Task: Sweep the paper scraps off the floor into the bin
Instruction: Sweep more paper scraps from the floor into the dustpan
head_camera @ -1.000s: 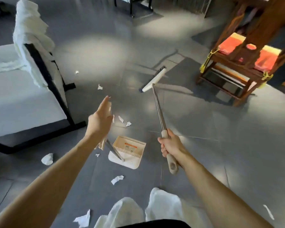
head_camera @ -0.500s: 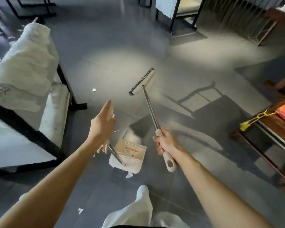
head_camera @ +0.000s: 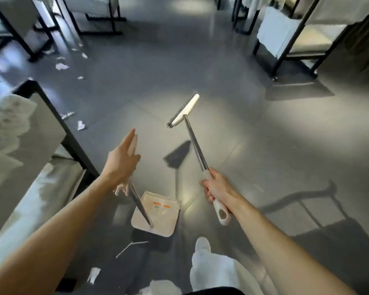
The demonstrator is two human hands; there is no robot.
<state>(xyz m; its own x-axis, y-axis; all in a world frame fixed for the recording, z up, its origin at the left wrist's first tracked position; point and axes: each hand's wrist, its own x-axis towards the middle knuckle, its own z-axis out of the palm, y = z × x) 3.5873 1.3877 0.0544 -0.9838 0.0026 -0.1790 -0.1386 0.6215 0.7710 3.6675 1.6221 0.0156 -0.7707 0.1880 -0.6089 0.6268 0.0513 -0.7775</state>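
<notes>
**Fingers (head_camera: 207, 191) curled on both handles**

Paper scraps (head_camera: 81, 125) lie at ten o'clock, by a bed frame (head_camera: 53, 113). The right hand (head_camera: 218, 187) wraps the broom (head_camera: 183, 110) grip. The left hand (head_camera: 121, 165) curls its lower fingers round the dustpan (head_camera: 158, 218) rod, forefinger straight. If the dustpan swings, it may spill. Its contents blur, and no bin shows.

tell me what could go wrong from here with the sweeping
1. The left hand holds the dustpan pole with only its lower fingers, so the pan may swing or tip.
2. The broom, gripped by the right hand, is raised; a hard stroke may push the paper scraps under the black frame.
</notes>
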